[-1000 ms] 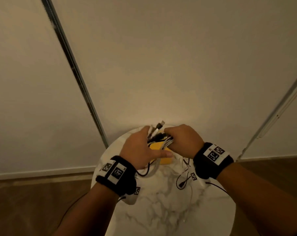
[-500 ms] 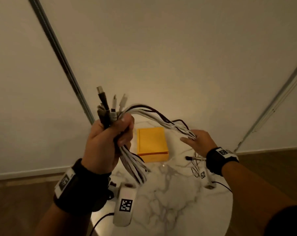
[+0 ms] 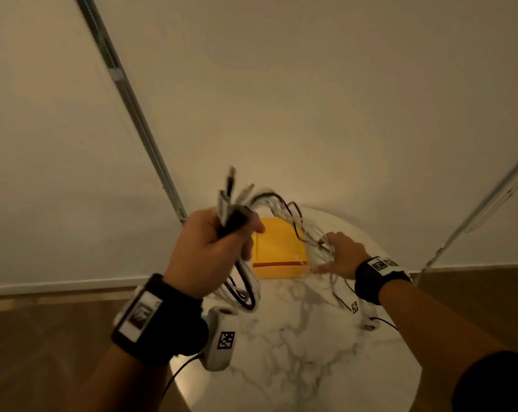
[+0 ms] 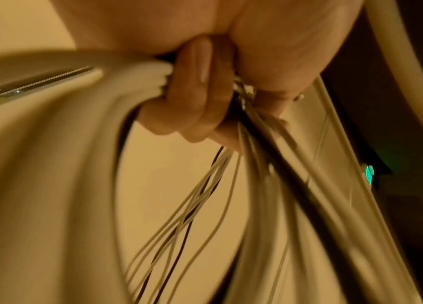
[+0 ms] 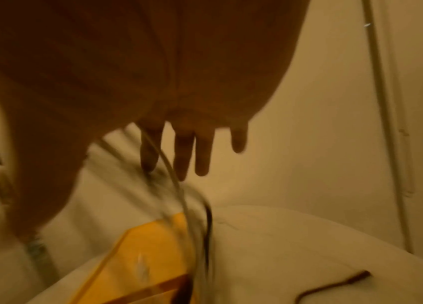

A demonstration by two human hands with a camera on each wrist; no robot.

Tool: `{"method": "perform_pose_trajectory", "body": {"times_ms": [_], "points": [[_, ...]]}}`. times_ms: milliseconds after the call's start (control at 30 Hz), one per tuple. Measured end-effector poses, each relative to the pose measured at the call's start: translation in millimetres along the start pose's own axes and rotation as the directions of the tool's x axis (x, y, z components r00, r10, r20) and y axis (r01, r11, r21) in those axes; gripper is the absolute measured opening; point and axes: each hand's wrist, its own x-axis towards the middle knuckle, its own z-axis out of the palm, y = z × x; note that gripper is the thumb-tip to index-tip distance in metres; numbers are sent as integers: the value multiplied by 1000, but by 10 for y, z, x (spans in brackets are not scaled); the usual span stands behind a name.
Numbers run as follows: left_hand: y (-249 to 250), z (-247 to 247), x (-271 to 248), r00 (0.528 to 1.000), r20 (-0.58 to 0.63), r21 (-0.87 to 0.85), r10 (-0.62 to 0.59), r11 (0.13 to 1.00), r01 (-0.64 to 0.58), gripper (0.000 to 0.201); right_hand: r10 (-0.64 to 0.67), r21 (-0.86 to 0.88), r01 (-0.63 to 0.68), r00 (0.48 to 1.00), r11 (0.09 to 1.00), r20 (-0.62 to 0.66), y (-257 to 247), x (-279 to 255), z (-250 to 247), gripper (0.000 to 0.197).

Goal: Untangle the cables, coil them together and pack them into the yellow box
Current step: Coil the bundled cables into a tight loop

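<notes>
My left hand (image 3: 222,242) (image 4: 197,107) grips a bundle of white and black cables (image 3: 284,212) (image 4: 179,216) in its fist, raised above the table, with several plug ends sticking up past the knuckles. The strands arc right over the closed yellow box (image 3: 277,251) (image 5: 140,261) down to my right hand (image 3: 336,257) (image 5: 179,156). That hand's fingers are straight and spread, with the cables running across them. A looped part of the bundle hangs below my left fist.
The box lies on a round white marble table (image 3: 305,346) that stands against a pale wall. A loose black cable end (image 5: 335,286) lies on the table at the right. Wooden floor surrounds the table.
A second ago both hands were together over the box. My left hand lifted the bundle up and left, then came back down a little; my right hand slid out along the cables, fingers open.
</notes>
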Motion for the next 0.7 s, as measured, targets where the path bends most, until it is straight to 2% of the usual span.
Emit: {"method": "perform_pose_trajectory", "body": {"times_ms": [33,67,100,200,267,300,333,367,400,467,500,567,633,667,700], "points": [[-92,56,-16,998,44,92,-45,995,41,26,-31,2,31,998,1000,60,-55,-37,23,104],[-193,118,-43,990,92,206,-105,975,84,31,-78,43,74,993,996,94,-132,-102,36,121],[-292,190,-88,976,141,324,-167,939,114,38,-144,106,134,985,985,96,-203,-170,44,128],[-518,417,-213,941,207,508,-267,852,130,54,-317,250,299,948,921,33,-361,-425,-23,124],[-632,486,-206,922,221,653,-319,750,102,49,-358,287,341,934,895,4,-381,-598,-128,120],[-651,484,-182,925,199,718,-325,691,88,44,-366,300,350,931,887,-4,-371,-682,-183,118],[-675,471,-159,937,169,741,-306,666,84,42,-376,313,358,926,880,-4,-366,-766,-234,116],[-689,450,-141,954,135,717,-268,691,92,46,-392,335,369,920,867,-1,-366,-850,-278,113],[-660,441,-129,972,88,637,-220,762,115,51,-413,370,385,911,846,-3,-390,-930,-311,111],[-508,509,-115,985,-9,341,-171,926,164,59,-466,456,431,884,779,-39,-508,-1091,-373,107],[-402,559,-104,981,-24,158,-191,969,193,59,-490,494,459,869,739,-76,-610,-1167,-394,105],[-210,668,-73,968,-2,-173,-252,953,248,54,-538,605,523,824,600,-179,-855,-1287,-401,102],[-61,742,-26,962,8,-379,-272,889,255,48,-555,757,510,797,409,-237,-1112,-1404,-393,93],[0,740,1,963,31,-446,-268,859,253,49,-560,805,487,792,340,-243,-1205,-1463,-371,82],[40,726,27,968,54,-495,-246,835,240,52,-566,822,472,790,318,-235,-1267,-1515,-358,65]]}}
